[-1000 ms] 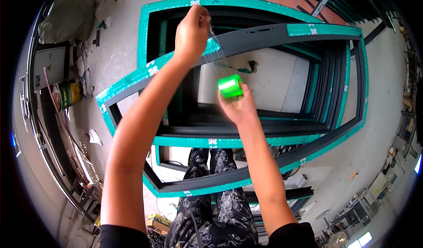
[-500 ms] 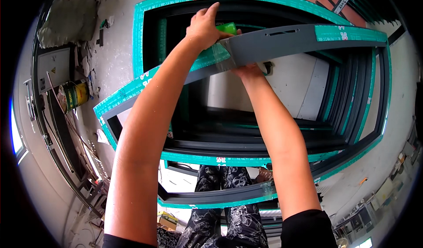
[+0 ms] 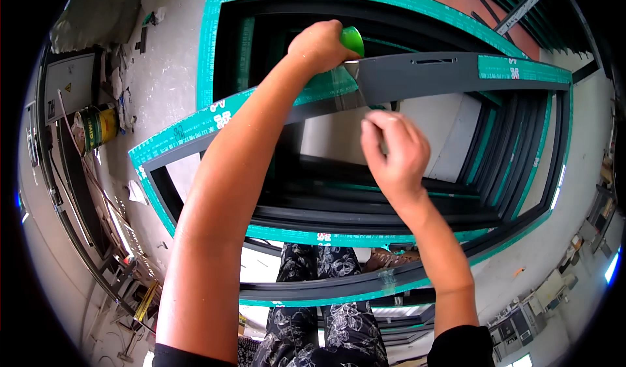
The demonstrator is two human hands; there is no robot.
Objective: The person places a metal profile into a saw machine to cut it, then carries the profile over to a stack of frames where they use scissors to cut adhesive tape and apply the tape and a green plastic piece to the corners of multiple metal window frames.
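My left hand (image 3: 319, 46) is closed around a bright green roll (image 3: 352, 41) that looks like a tape roll, at the top edge of the grey frame bar. Below it, a strip of clear tape (image 3: 349, 91) wraps the bar of the window frame (image 3: 417, 80), over the end of its green printed protective film (image 3: 515, 69). Under the bar, apart from it, my right hand (image 3: 399, 155) hangs with fingers curled in a loose fist and nothing visible in them.
A stack of dark frames with green film (image 3: 208, 60) lies beneath the frame. At left are a yellow-green bucket (image 3: 101, 125) and a grey cabinet (image 3: 72, 90). My patterned trouser legs (image 3: 352, 324) show below the frames. Equipment (image 3: 515, 331) stands at lower right.
My right hand has come away from the underside of the bar, moving down and toward me. The green roll has tilted in my left hand, and the whole view has shifted slightly.
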